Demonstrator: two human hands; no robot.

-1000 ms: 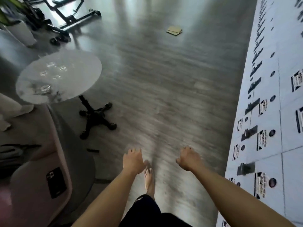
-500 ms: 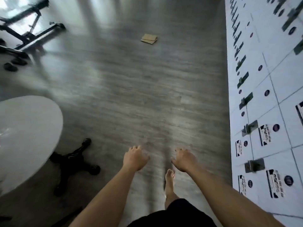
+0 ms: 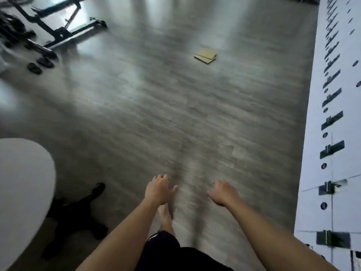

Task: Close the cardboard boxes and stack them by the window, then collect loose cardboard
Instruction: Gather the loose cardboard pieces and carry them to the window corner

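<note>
A grey wood-look floor fills the view. Along the right runs a wall of white boxes with dark labels, their print too blurred to read. A round white table sits lower left. Two loose cardboard pieces lie stacked far ahead. The left hand and right hand are empty, fingers loosely curled.

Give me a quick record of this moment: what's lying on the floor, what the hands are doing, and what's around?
floor item: loose cardboard, flat, far ahead
left hand: empty, fingers loosely spread
right hand: empty, fingers curled
left side: round white table on black base
right side: white wall of labelled panels
far left: black metal frame
image: motion-blurred
</note>
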